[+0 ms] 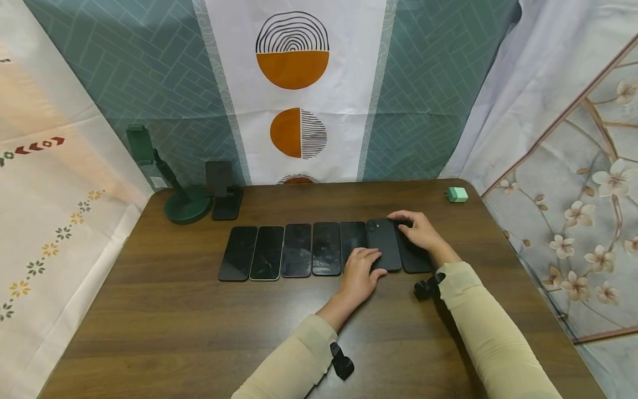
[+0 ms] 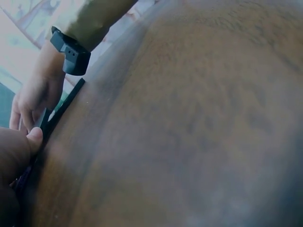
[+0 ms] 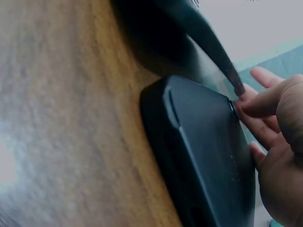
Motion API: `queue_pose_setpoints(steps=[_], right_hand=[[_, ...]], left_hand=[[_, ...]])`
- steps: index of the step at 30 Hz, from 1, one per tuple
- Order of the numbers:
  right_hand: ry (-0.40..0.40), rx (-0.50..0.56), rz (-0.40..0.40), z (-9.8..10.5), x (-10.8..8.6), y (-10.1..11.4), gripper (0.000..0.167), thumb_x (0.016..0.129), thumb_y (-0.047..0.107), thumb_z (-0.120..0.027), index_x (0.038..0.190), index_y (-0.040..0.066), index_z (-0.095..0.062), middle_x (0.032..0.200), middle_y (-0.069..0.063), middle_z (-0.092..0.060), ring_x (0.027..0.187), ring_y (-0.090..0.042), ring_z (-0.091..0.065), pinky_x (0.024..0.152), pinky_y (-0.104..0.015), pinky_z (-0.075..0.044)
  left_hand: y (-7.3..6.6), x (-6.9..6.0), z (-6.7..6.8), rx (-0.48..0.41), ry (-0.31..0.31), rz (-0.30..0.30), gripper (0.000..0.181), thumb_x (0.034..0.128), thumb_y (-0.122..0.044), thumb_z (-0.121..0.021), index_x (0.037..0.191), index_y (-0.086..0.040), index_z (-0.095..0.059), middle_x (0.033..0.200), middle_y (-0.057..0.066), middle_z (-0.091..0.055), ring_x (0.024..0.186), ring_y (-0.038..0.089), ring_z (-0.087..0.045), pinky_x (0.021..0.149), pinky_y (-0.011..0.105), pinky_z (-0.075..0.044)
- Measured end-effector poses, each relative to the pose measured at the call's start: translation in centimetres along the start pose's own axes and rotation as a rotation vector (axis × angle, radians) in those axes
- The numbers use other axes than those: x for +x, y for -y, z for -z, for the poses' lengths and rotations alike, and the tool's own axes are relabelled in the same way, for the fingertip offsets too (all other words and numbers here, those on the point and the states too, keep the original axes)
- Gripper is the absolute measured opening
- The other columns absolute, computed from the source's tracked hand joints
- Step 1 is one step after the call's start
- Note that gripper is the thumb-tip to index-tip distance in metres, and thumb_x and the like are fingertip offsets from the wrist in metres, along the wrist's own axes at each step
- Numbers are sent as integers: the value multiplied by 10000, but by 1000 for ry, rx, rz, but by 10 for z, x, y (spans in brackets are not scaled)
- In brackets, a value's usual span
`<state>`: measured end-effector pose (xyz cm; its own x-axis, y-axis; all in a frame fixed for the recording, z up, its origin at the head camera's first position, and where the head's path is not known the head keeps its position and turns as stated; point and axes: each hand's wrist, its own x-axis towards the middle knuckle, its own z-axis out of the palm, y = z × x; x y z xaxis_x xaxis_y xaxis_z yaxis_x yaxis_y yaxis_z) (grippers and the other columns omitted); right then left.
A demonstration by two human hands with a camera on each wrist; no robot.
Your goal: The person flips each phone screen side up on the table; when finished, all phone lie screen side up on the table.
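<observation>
Several dark phones lie side by side in a row, with a bare-screened phone [image 1: 234, 254] at its left end. Toward the right, a black phone [image 1: 385, 244] shows its back and camera. My right hand [image 1: 420, 231] pinches its top edge between thumb and finger, and the right wrist view shows it tilted up from the table. My left hand [image 1: 358, 277] holds the same phone's lower left corner with thumb and forefinger; its other fingers lie over the neighbouring phone [image 1: 353, 235]. A matte black phone [image 3: 208, 142] lies under my right palm at the row's right end.
A dark green round-based stand [image 1: 186, 205] and a black phone stand [image 1: 227, 202] are at the table's back left. A pale green charger plug [image 1: 456, 194] lies at the back right. Patterned cloth hangs behind and on both sides of the brown wooden table [image 1: 164, 327].
</observation>
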<state>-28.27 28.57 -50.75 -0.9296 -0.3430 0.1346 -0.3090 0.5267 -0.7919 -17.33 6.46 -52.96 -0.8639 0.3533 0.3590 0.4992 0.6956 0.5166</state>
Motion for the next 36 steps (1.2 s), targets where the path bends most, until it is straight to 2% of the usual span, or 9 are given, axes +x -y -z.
queue_pose_setpoints(steps=[5,10,14,17,20,24,27,31,36], right_hand=[[-7,6,10,1,1,-3,305,966,-45,-628,1262,8,-681,1281,-219,-654,1270,-406,-540,1081,-605,-378],[4,25,28,2,0,-2,327,965,-52,-626,1287,-5,-661,1297,-225,-644,1254,-396,-564,1054,-567,-427],[11,73,55,3,-1,-1,346,955,-86,-621,1296,-31,-645,1327,-225,-616,1257,-388,-567,1026,-363,-490],[16,117,81,4,-1,-1,361,947,-120,-607,1304,-68,-622,1354,-249,-572,1267,-428,-546,992,-182,-466],[23,174,87,5,-1,0,374,949,-136,-587,1321,-97,-592,1374,-283,-531,1280,-472,-516,958,-110,-443],[40,253,83,7,-1,0,403,956,-135,-573,1358,-132,-540,1401,-317,-493,1297,-506,-477,936,-116,-464],[48,264,104,7,0,0,418,958,-129,-575,1371,-151,-515,1416,-330,-483,1293,-512,-470,943,-125,-467],[58,259,122,8,2,0,418,968,-100,-583,1382,-109,-536,1429,-294,-515,1328,-442,-469,1004,-139,-433],[72,267,121,8,4,1,408,981,-66,-587,1388,-62,-560,1411,-267,-551,1329,-314,-516,1037,-152,-413]], left_hand=[[1,0,-1,-11,-8,-5,444,901,-320,-764,1256,-59,-709,1318,48,-663,1246,210,-557,1087,315,-424],[0,-1,-1,2,-7,-26,390,931,-308,-738,1254,-91,-718,1345,33,-645,1267,199,-554,1078,347,-433],[0,-2,-1,43,-4,-63,379,964,-280,-700,1306,-119,-690,1396,40,-613,1290,194,-555,1044,367,-453],[0,-2,-1,72,-2,-90,392,982,-250,-674,1355,-129,-654,1419,54,-595,1293,200,-558,1028,362,-459],[0,-2,0,82,2,-101,408,989,-222,-660,1386,-134,-628,1425,54,-591,1289,201,-563,1015,357,-461],[0,-3,0,58,-1,-112,461,987,-188,-662,1439,-159,-576,1429,53,-586,1285,200,-571,997,352,-471],[1,-3,0,50,-4,-140,525,985,-162,-665,1488,-215,-525,1434,61,-577,1280,198,-577,982,359,-483],[1,-3,3,96,23,-180,557,997,-131,-637,1511,-297,-500,1458,76,-542,1301,202,-555,974,382,-492],[0,-3,5,126,65,-187,590,998,-63,-605,1516,-322,-490,1490,86,-488,1335,218,-512,985,399,-488]])
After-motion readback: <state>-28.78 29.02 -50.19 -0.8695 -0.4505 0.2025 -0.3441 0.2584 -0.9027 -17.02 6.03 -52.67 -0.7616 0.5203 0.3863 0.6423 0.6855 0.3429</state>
